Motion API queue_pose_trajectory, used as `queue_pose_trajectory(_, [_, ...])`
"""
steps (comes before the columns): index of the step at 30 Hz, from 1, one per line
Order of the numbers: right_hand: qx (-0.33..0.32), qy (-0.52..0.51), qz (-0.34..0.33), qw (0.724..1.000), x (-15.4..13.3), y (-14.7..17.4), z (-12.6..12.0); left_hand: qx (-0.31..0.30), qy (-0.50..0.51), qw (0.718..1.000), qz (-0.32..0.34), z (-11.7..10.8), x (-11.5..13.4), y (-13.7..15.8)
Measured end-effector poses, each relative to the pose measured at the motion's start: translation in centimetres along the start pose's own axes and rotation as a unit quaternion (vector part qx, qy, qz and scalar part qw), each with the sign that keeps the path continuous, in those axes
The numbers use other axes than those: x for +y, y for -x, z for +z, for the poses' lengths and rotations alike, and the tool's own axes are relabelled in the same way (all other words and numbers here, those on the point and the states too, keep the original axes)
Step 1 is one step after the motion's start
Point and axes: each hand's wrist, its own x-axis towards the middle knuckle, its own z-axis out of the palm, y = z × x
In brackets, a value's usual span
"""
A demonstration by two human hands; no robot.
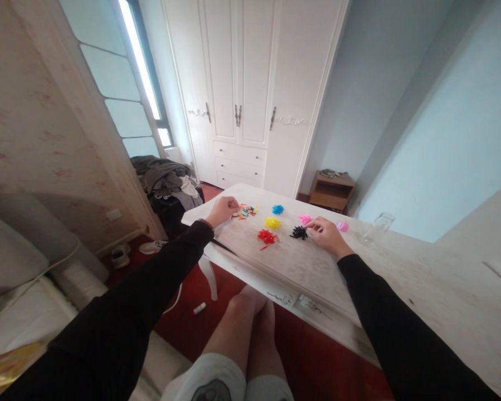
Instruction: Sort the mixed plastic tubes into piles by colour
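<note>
On the white table (309, 267) lie small heaps of coloured bits: a mixed heap (246, 211), a blue heap (278, 209), a yellow heap (272, 223), a red heap (267, 236), a black heap (299, 232) and a pink heap (304, 218). My left hand (221, 210) rests at the mixed heap, fingers curled and touching it. My right hand (328, 234) lies beside the black heap, fingertips pinched close to it. Whether either hand holds a bit is too small to tell.
A pink round lid (342, 226) and a clear glass (378, 225) stand right of my right hand. A white wardrobe (250, 94), a wooden nightstand (332, 190) and a clothes-covered chair (167, 181) stand beyond. My knees (250, 317) are under the table edge.
</note>
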Motion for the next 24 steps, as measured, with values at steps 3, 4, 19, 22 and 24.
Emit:
queue_pose_trajectory(3, [-0.004, 0.000, 0.001, 1.000, -0.1, 0.0, 0.0, -0.003, -0.002, 1.000, -0.010, 0.0, 0.3, 0.2])
queue_pose_trajectory(4, [-0.005, 0.001, 0.001, 1.000, -0.1, 0.0, -0.1, -0.002, -0.003, 1.000, -0.013, 0.0, 0.4, 0.3])
queue_pose_trajectory(19, [-0.003, 0.011, -0.003, 1.000, -0.3, -0.1, -0.2, -0.060, 0.069, 0.995, 0.044, 2.2, 4.7, 0.9])
queue_pose_trajectory(22, [0.007, -0.002, -0.007, 1.000, -0.8, -0.2, -0.2, -0.093, 0.120, 0.986, 0.065, 3.6, 6.8, 1.2])
queue_pose_trajectory(24, [0.011, -0.018, -0.008, 1.000, -1.4, -0.1, -0.2, -0.115, 0.144, 0.978, 0.093, 4.7, 8.3, 1.5])
